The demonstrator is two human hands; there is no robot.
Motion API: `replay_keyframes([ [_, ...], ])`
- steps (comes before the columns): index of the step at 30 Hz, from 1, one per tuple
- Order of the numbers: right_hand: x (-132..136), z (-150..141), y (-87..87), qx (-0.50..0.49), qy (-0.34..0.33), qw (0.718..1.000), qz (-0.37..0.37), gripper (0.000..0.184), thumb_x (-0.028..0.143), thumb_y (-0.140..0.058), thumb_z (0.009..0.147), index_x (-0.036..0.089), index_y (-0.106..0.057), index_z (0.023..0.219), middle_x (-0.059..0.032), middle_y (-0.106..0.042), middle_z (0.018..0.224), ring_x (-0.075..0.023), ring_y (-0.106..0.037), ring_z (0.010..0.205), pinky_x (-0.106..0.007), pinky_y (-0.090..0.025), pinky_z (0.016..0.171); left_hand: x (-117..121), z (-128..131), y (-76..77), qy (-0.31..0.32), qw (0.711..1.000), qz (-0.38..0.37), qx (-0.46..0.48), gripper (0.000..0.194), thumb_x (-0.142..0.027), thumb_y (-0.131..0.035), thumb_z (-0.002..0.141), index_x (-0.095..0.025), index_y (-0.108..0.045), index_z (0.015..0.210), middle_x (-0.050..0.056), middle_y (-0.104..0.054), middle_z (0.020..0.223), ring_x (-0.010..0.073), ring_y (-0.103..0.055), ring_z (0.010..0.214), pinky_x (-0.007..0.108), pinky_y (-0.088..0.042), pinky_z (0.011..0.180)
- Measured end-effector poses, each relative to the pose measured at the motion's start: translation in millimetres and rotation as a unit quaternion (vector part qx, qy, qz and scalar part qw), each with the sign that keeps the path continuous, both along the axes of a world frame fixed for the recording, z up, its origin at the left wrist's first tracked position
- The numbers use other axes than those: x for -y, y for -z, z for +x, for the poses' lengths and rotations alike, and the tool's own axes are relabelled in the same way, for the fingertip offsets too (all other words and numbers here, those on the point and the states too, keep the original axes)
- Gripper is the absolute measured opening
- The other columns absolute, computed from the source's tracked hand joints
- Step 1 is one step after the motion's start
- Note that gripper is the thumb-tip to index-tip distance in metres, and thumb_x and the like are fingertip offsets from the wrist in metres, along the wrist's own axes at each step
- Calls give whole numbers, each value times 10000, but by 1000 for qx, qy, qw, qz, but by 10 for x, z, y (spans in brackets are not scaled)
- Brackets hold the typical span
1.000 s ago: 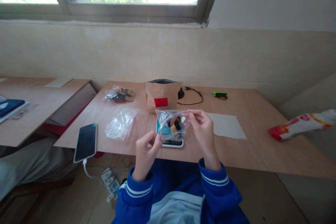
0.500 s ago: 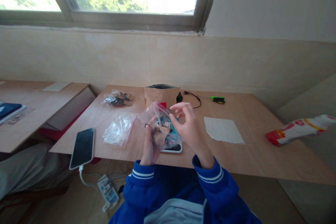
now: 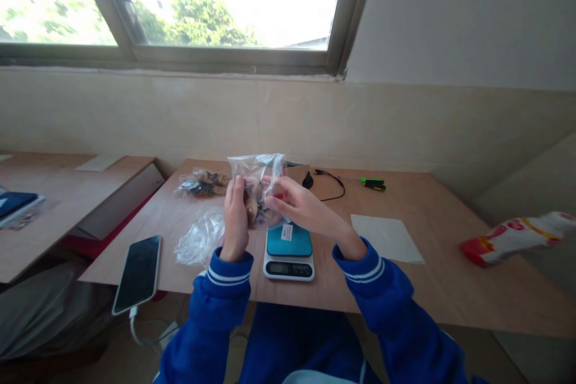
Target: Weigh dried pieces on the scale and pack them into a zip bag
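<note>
A clear plastic bag [image 3: 258, 183] with brown and dark pieces in it is held up above the wooden table [image 3: 427, 276]. My left hand [image 3: 234, 216] grips its left side from behind, fingers closed. From the right, my right hand [image 3: 297, 204] pinches the bag's lower part. Just below the bag sits a small kitchen scale [image 3: 288, 251] with a teal top and nothing on it. The brown paper pouch behind is almost hidden by the bag.
An empty clear bag [image 3: 200, 239] lies left of the scale, and a filled one [image 3: 201, 182] farther back. A phone [image 3: 138, 273] on a cable overhangs the front left edge. A white sheet [image 3: 386, 230], a green-handled tool [image 3: 374, 182], a black cable [image 3: 330, 183] and a red-and-white packet [image 3: 513, 237] lie to the right.
The bag has been lifted off the scale and raised up and to the left. My left hand now grips it, and the scale's teal top is uncovered.
</note>
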State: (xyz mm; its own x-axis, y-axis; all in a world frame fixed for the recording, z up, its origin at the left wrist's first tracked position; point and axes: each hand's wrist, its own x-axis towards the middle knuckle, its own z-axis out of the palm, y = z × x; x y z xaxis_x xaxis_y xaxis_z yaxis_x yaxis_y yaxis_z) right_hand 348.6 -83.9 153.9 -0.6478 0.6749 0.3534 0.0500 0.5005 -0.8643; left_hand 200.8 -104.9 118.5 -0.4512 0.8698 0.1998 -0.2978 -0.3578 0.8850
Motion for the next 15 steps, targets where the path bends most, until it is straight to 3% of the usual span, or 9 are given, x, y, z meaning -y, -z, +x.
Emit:
replay_keyframes([
  [3,-229,-79,-41,-91,-22,992,-81,502,449,-575,893,227,-476,1333,-85,-602,1264,-188,-626,1027,-325,-569,834,-252,-94,-281,-47,987,22,-150,299,-439,-512,909,-196,-543,739,-10,-534,715,116,-515,699,241,-413,700],
  [7,-491,-197,-97,-184,-38,969,-158,424,400,-627,857,241,-550,1242,-31,-648,1190,-183,-610,1063,-315,-539,901,-544,-140,-581,-70,950,17,-304,302,-364,-447,945,-203,-460,690,-11,-489,665,132,-479,668,265,-371,672],
  [12,-701,-405,-112,-280,-44,921,-267,92,268,-601,851,214,-643,912,21,-699,923,-123,-619,813,-229,-533,760,-790,-110,-725,-90,905,-5,-416,288,-298,-410,943,-207,-460,673,13,-512,665,166,-509,702,278,-369,707],
  [15,-755,-497,-118,-339,-24,875,-345,128,232,-517,894,211,-619,819,42,-656,727,-103,-569,635,-201,-504,624,-940,-99,-785,-85,889,-37,-448,272,-326,-458,922,-194,-522,693,52,-552,709,224,-575,842,306,-402,798],
])
